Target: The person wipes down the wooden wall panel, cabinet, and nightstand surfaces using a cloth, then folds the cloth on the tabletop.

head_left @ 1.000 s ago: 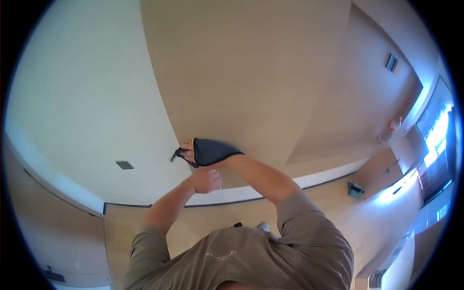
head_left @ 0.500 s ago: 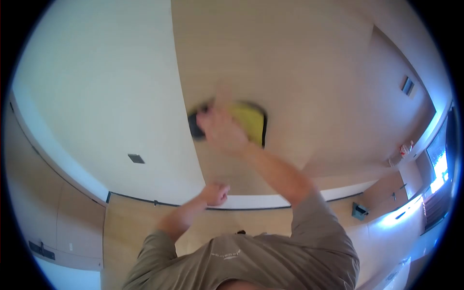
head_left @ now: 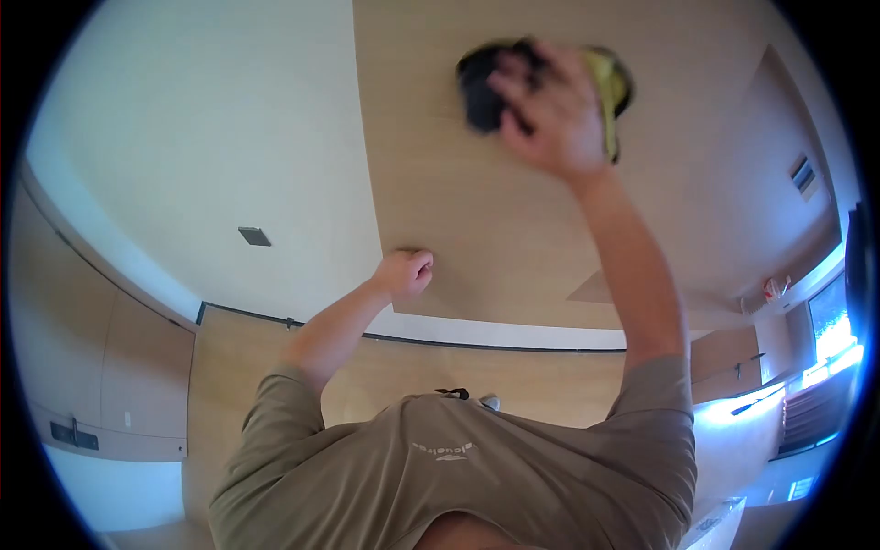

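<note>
My right hand point(head_left: 559, 124) is on a yellow and dark-grey cloth point(head_left: 484, 87), which is bunched under its fingers and palm against the wood-toned panel point(head_left: 458, 192). Both hand and cloth are blurred by motion. The yellow side of the cloth shows to the right of the hand, and the dark side shows to the left. Lower down, my left hand point(head_left: 406, 272) is closed in a fist at the seam between the pale surface and the wood-toned panel. Nothing shows in it; whether it touches the surface I cannot tell.
A small dark plate point(head_left: 255, 236) is set in the pale surface point(head_left: 229, 137) on the left. Another plate point(head_left: 803, 176) is at the far right. A door with a dark handle point(head_left: 75, 434) stands lower left, and a bright window point(head_left: 834, 321) is at the right.
My right hand has moved up and to the right with the cloth, which now looks more bunched. The left fist appears higher in view, and the camera view has shifted.
</note>
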A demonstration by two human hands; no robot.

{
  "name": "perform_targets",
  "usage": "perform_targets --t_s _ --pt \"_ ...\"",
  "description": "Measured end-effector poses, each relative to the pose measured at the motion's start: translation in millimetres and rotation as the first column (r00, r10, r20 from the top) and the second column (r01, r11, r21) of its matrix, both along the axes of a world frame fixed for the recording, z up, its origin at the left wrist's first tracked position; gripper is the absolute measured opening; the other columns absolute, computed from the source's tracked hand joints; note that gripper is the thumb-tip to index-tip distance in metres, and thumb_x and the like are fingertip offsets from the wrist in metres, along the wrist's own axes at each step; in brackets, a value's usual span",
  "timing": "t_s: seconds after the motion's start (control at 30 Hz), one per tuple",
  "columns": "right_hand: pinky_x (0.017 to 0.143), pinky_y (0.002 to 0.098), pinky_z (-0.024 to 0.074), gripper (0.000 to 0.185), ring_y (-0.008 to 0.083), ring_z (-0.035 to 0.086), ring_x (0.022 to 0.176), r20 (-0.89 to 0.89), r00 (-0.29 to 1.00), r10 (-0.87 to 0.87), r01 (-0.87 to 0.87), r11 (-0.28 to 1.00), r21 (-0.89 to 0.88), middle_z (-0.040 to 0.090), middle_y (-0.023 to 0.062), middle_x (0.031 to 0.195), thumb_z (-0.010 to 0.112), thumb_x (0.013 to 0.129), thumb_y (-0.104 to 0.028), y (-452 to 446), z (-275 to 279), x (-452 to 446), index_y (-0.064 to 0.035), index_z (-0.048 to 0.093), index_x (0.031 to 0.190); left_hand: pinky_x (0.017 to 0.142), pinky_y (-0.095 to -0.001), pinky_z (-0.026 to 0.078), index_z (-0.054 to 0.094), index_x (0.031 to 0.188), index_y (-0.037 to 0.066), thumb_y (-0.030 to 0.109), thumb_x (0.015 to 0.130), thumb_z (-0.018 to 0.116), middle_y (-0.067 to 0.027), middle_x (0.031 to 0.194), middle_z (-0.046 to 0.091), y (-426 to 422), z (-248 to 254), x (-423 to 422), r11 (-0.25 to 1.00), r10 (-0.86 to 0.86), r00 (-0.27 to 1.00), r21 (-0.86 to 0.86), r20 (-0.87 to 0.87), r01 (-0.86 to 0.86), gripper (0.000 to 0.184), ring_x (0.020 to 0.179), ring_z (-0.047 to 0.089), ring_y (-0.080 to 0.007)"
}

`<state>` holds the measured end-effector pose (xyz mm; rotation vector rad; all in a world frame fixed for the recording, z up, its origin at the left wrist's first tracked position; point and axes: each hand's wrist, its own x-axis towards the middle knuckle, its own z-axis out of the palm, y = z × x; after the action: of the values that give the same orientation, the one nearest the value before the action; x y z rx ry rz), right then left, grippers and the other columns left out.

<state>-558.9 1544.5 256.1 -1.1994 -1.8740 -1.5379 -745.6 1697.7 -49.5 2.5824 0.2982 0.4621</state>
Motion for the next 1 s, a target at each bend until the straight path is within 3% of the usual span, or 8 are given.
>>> perform_targets --t_s 0.2,0.27,0.37,0.6,0.63,0.67,0.8,1.0 --pt "0.096 0.047 0.041 0.034 0.0285 0.06 0.103 -0.29 0.943 -0.16 0.232 0.944 0.234 0.067 0.0062 0.113 0.068 0.07 -0.017 19 -59 -27 -0.0124 0.069 0.103 0.055 -0.043 0.05 0.059 0.084 0.011 0.017 0.079 0.064 -0.0093 0.068 0.065 7 -19 5 0.997 -0.043 0.973 0.071 0.228 0.027 0.009 0.061 0.063 -0.0318" --pt "0.079 0.0405 0.0479 0.029 0.0259 0.061 0.102 -0.339 0.864 -0.371 0.224 0.888 -0.401 0.067 0.0073 0.105 0.068 0.07 -0.021 30 -133 -42 -0.0147 0.069 0.098 0.055 -0.0436 0.051 0.06 0.081 0.01 0.015 0.077 0.065 -0.0097 0.067 0.064 10 -19 4 0.99 -0.114 0.954 0.112 0.277 0.086 0.008 0.061 0.064 -0.0323" --pt "0.071 0.0379 0.0486 0.027 0.0254 0.057 0.091 0.049 0.996 0.074 -0.065 0.984 -0.167 0.06 0.0008 0.096 0.066 0.071 -0.026 36 -215 -44 -0.0105 0.067 0.094 0.058 -0.0448 0.052 0.061 0.083 0.011 0.015 0.075 0.063 -0.0113 0.07 0.065 13 -10 -3 0.971 -0.183 0.966 0.19 0.181 0.148 0.01 0.065 0.064 -0.0337" --pt "0.061 0.0384 0.0472 0.024 0.0253 0.061 0.078 -0.138 0.978 -0.157 0.05 0.818 -0.572 0.062 0.0075 0.103 0.07 0.068 -0.021 -18 -163 8 -0.016 0.071 0.092 0.059 -0.0457 0.052 0.062 0.085 0.011 0.014 0.078 0.061 -0.0134 0.069 0.065 11 -8 -1 0.988 -0.11 0.981 0.128 0.158 0.09 0.008 0.065 0.064 -0.0355" --pt "0.055 0.0372 0.0454 0.026 0.027 0.059 0.067 -0.5 0.848 -0.174 -0.062 0.905 -0.42 0.061 0.0098 0.089 0.069 0.066 -0.02 -28 -121 4 -0.0193 0.071 0.092 0.059 -0.0457 0.052 0.062 0.085 0.011 0.014 0.078 0.061 -0.0134 0.069 0.065 11 -8 -1 0.986 -0.129 0.98 0.125 0.154 0.11 0.008 0.065 0.064 -0.0355" --pt "0.054 0.0388 0.0445 0.028 0.0302 0.059 0.067 -0.264 0.948 -0.178 0.121 0.968 -0.218 0.06 0.0114 0.081 0.068 0.065 -0.021 -39 -88 18 -0.0209 0.071 0.092 0.058 -0.0457 0.052 0.062 0.085 0.011 0.014 0.078 0.061 -0.0132 0.069 0.066 12 -9 -1 0.988 -0.129 0.975 0.109 0.18 0.111 0.008 0.065 0.064 -0.0352" --pt "0.093 0.051 0.0311 0.038 0.0349 0.049 0.108 -0.422 0.879 -0.222 0.419 0.783 0.46 0.058 0.0149 0.112 0.066 0.071 -0.027 -49 -13 55 -0.0182 0.064 0.108 0.057 -0.0449 0.051 0.062 0.085 0.01 0.013 0.078 0.061 -0.0128 0.069 0.065 10 -10 0 0.991 -0.111 0.966 0.095 0.232 0.091 0.008 0.064 0.064 -0.0347" --pt "0.091 0.0506 0.0321 0.037 0.0333 0.052 0.105 -0.598 0.775 -0.203 0.499 0.778 0.382 0.06 0.0113 0.106 0.063 0.072 -0.022 -27 -125 27 -0.0082 0.062 0.107 0.057 -0.0431 0.051 0.063 0.086 0.01 0.011 0.078 0.062 -0.0129 0.073 0.065 -11 -11 7 0.995 -0.037 0.978 -0.084 0.207 0.055 0.008 0.065 0.064 -0.0342"
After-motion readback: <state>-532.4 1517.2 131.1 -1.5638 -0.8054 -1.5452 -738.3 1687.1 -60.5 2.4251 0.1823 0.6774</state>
